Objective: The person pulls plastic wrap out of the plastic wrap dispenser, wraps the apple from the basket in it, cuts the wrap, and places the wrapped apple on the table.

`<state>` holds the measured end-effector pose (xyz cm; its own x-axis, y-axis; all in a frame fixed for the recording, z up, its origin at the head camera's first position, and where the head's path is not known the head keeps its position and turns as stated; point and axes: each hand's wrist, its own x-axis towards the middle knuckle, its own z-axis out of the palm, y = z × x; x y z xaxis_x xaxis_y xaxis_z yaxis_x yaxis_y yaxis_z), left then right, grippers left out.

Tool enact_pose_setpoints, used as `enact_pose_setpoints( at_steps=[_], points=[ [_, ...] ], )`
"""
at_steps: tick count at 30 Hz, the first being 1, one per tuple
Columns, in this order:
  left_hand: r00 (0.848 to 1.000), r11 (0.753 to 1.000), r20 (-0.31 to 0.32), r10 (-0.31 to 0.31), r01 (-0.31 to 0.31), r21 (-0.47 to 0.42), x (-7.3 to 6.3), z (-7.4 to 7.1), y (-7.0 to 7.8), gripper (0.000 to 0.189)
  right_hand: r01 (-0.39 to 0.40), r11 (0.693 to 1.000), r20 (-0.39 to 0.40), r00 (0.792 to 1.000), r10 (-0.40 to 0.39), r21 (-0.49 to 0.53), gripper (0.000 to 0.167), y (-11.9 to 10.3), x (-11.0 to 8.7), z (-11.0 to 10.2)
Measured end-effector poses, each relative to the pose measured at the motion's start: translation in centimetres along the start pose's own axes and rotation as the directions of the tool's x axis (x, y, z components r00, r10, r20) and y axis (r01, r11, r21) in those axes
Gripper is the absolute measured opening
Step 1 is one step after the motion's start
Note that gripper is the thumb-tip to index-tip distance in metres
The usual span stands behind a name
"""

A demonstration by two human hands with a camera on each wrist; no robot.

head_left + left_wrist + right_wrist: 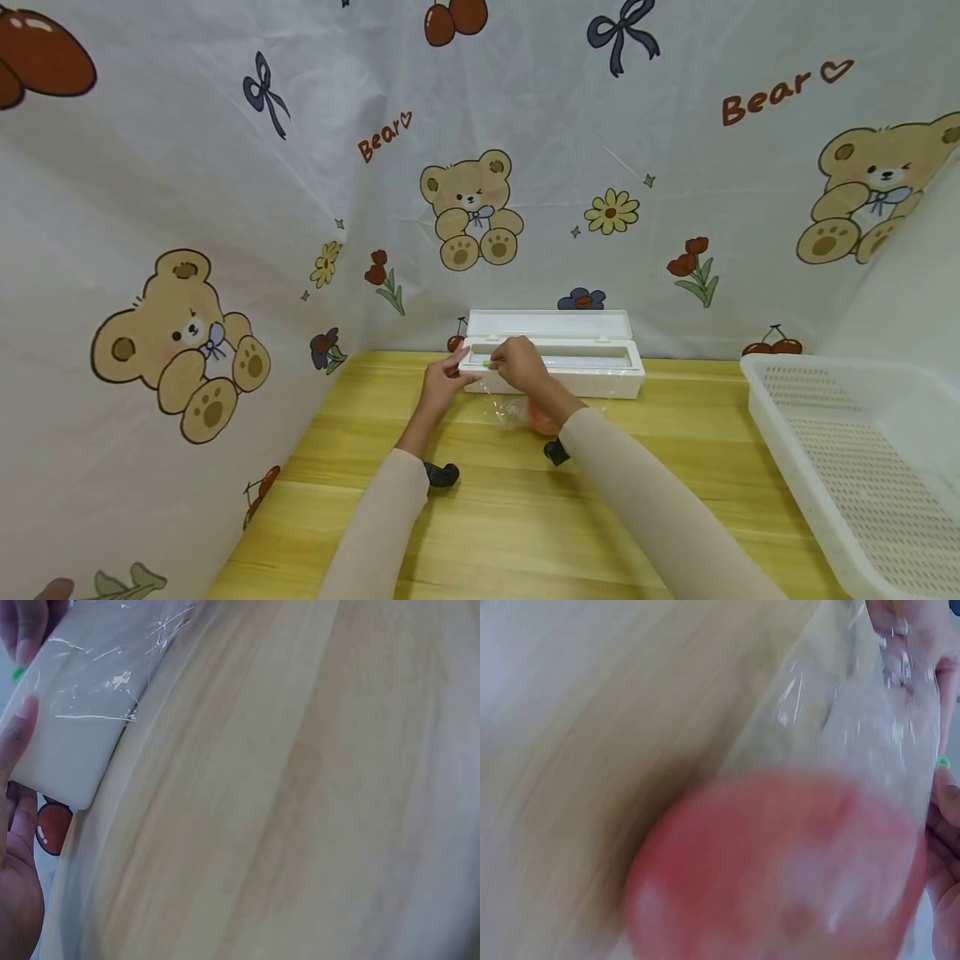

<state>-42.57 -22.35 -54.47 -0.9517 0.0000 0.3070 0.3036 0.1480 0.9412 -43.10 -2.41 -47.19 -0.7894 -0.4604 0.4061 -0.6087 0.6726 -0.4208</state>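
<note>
A white cling film dispenser box (568, 382) stands at the back of the table, its lid (549, 322) raised. My left hand (441, 385) holds the box's left end, thumb on the front wall and fingers around the corner in the left wrist view. With my right hand (517, 363) I pinch a small green slider (487, 363) near that end; my fingers partly hide it. Clear cling film (124, 667) hangs over the front wall. Beneath the film, a round red thing (772, 862) sits on the table, partly behind my right forearm in the head view.
To the right stands a large white plastic basket (795, 475). A cloth backdrop (540, 108) printed with bears hangs close behind the box and along the left side. Black straps with wrist cameras (441, 475) are on both wrists. The wooden table (495, 533) extends toward me.
</note>
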Motion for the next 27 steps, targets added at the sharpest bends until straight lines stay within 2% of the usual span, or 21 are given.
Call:
enact_pose_setpoints(
  at_steps=[5, 13, 20, 27],
  points=[
    [1.000, 1.000, -0.016, -0.003, 0.004, 0.004, 0.1, -0.1, 0.2, 0.062, -0.008, 1.000, 0.002, 1.000, 0.008, 0.006, 0.006, 1.1, -0.7, -1.1],
    [1.000, 1.000, 0.022, 0.003, -0.003, 0.007, 0.0, 0.1, 0.3, 0.063, 0.013, 1.000, 0.015, 1.000, -0.013, 0.004, 0.004, 2.0, -1.8, -2.7],
    [1.000, 0.999, 0.010, -0.015, 0.014, 0.037, -0.3, 0.0, 0.4, 0.066, 0.032, 0.999, -0.019, 0.999, -0.032, -0.007, 0.005, 3.6, -2.9, -3.8],
    [1.000, 0.999, 0.031, 0.003, -0.004, 0.043, -0.1, -0.1, 0.5, 0.066, 0.027, 1.000, -0.048, 0.998, -0.028, -0.009, 0.004, 5.1, -4.5, -5.2]
  ],
)
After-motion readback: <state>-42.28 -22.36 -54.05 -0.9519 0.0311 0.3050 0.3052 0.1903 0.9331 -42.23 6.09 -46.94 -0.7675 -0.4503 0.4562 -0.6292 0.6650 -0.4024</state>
